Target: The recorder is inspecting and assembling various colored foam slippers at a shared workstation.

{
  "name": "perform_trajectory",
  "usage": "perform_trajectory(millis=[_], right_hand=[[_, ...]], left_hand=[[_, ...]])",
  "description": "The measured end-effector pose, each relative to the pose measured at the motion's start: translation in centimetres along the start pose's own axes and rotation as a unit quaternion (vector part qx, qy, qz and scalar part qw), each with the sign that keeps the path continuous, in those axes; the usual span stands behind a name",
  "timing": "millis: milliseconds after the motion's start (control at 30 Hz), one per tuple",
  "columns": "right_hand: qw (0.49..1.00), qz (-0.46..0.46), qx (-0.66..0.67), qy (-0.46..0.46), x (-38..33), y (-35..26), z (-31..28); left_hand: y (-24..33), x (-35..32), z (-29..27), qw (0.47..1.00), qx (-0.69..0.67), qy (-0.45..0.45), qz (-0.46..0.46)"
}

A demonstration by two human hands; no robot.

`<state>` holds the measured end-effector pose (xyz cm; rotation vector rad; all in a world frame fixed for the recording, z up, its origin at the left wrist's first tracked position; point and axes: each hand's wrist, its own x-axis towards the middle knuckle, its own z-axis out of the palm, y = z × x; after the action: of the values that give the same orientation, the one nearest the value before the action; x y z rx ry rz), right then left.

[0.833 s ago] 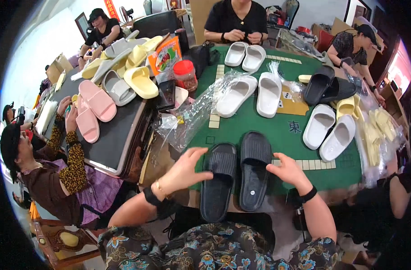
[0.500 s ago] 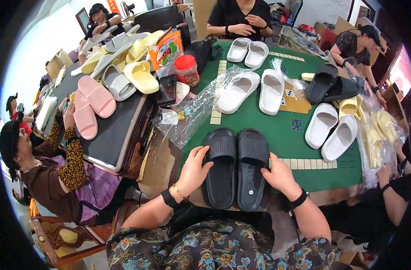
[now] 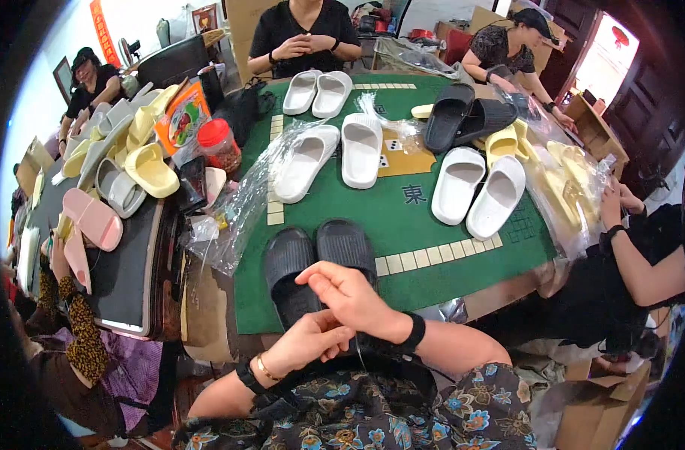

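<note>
Two black slide sandals lie side by side at the near edge of the green table mat, the left sandal [image 3: 286,255] and the right sandal [image 3: 348,244]. In front of their lower halves my two hands meet, hiding most of the soles. My left hand [image 3: 310,346] is closed, its thumb and fingers pinched together. Just above it my right hand [image 3: 357,300] has its fingers bent and pressed together. A thin pale strand shows below the hands; what they hold, if anything, is too small to make out.
White slides [image 3: 306,163] stand farther up the mat, with another black pair [image 3: 449,118] beyond. Clear plastic wrap [image 3: 234,225] lies at left beside a red-lidded jar [image 3: 219,146]. Bagged yellow slides [image 3: 556,184] are at right. Several people sit around; one's pink slide [image 3: 93,217] rests on the side table.
My hands have let go of the black slides' outer sides and come together over them. The view has swung to the right, so things appear farther left.
</note>
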<state>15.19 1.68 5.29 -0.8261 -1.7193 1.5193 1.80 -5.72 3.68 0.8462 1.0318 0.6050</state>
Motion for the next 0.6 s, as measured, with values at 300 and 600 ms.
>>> perform_trajectory(millis=[300,600], right_hand=[[0.998,0.064,-0.003,0.003,-0.1,0.3,-0.6],[0.995,-0.041,0.009,0.095,0.7,1.7,0.0]], left_hand=[[-1.1,0.3,0.0,0.992,-0.122,-0.030,0.020],[-0.6,0.0,1.4,0.996,-0.038,-0.074,-0.019]])
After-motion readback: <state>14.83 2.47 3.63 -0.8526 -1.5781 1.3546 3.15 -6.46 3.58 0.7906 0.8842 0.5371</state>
